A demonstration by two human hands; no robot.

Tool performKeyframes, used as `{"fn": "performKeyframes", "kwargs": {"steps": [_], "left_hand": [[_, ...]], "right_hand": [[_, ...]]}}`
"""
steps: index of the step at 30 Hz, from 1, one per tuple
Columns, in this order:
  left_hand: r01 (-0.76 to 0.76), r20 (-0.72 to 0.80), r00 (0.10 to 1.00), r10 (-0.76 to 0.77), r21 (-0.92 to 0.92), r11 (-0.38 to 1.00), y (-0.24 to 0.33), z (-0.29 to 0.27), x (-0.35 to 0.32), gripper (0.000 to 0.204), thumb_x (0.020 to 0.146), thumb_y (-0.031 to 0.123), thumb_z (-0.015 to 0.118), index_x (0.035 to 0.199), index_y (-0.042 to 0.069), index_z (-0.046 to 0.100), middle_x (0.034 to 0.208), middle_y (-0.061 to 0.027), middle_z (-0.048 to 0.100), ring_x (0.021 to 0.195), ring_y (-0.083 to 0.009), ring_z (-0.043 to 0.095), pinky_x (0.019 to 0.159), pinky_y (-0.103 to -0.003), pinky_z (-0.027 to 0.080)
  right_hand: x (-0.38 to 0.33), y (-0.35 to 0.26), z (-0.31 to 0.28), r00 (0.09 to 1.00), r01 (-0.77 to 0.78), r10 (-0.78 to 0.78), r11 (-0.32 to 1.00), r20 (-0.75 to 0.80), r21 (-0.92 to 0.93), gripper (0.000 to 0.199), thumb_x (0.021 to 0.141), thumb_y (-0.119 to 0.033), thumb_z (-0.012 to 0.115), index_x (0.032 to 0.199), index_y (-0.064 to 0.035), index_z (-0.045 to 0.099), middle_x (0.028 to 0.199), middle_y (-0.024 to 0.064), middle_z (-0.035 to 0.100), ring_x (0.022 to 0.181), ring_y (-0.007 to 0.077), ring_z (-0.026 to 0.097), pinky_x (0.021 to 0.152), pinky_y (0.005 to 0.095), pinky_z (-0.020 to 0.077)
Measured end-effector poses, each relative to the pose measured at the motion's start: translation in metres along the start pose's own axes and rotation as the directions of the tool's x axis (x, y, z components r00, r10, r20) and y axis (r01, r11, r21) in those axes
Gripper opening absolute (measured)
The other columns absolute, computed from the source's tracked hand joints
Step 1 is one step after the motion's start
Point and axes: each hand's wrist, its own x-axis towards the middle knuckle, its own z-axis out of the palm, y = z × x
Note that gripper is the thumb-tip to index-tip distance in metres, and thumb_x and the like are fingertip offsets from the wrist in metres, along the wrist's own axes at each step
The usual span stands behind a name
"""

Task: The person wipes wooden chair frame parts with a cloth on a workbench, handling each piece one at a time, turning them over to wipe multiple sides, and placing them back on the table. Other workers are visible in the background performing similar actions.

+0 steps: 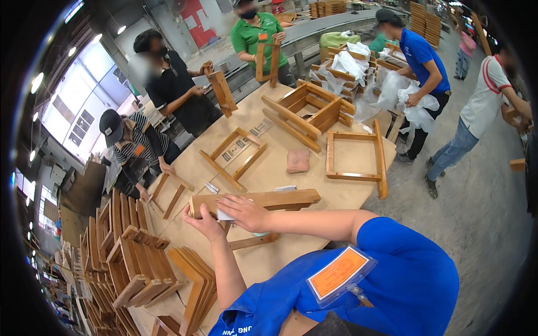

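In front of me is a varnished brown wooden frame [288,198], its long wide rail tilted up off the table and thinner bars below it. My left hand [205,225] is closed round the rail's left end, thumb on the near face. My right hand [245,212] lies over the same rail, pressing a small white folded sheet [225,215] against the wood; most of that sheet is hidden under the fingers. Just beyond the rail sit a reddish-brown pad [298,161] and a small white piece [284,188].
More wooden frames [234,159] lie on the broad tan tabletop [269,112], with a larger assembly [308,112] at the far side. Stacked frames [134,263] crowd the left. Co-workers handle frames across the table; one person in blue [424,61] holds white wrapping [417,109] at right.
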Motion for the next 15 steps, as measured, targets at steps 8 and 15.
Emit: {"fn": "performKeyframes", "kwargs": {"steps": [8, 15], "left_hand": [[0.071, -0.065, 0.995, -0.074, -0.052, 0.996, 0.000, -0.041, 0.023, 0.046, 0.088, 0.006, 0.051, 0.131, 0.008, 0.035, 0.120, -0.0145, 0.048, 0.103, -0.0223, 0.053, 0.088, -0.035, 0.047], [0.189, -0.077, 0.972, -0.222, -0.306, 0.933, -0.018, -0.101, 0.057, 0.047, 0.089, 0.006, 0.052, 0.133, 0.010, 0.034, 0.124, -0.0169, 0.056, 0.111, -0.0268, 0.056, 0.092, -0.037, 0.048]], "right_hand": [[-0.102, 0.056, -0.008, 0.935, -0.299, 0.327, 0.935, 0.138, -0.191, 0.070, 0.078, -0.011, 0.060, 0.142, -0.0061, 0.035, 0.146, 0.0135, 0.038, 0.133, 0.0371, 0.035, 0.107, 0.0482, 0.0327], [-0.282, 0.139, -0.055, 0.610, -0.762, 0.780, 0.626, 0.141, -0.164, 0.057, 0.089, 0.001, 0.043, 0.144, -0.0043, 0.031, 0.143, 0.0219, 0.040, 0.134, 0.0373, 0.036, 0.109, 0.0407, 0.0320]]}}
